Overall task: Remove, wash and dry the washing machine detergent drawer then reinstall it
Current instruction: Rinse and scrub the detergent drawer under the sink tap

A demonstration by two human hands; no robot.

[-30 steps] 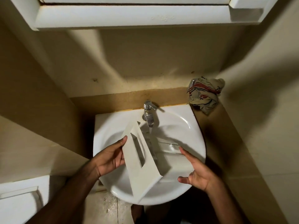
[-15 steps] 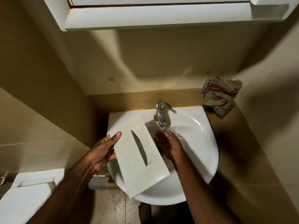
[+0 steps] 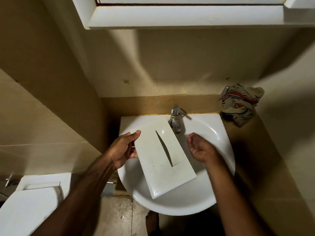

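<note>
Your left hand (image 3: 121,149) has its grip on the left edge of the white detergent drawer (image 3: 163,155), thumb on its front panel, fingers curled beneath; the drawer hangs tilted over the basin of the sink (image 3: 219,133), its far corner just beside the tap (image 3: 175,120); your right hand (image 3: 200,147) is cupped palm-up, fingers loosely bent, its grip on nothing, right of the drawer and apart from it; a crumpled striped cloth (image 3: 240,103) lies on the counter (image 3: 255,142) by the sink's right rear corner.
</note>
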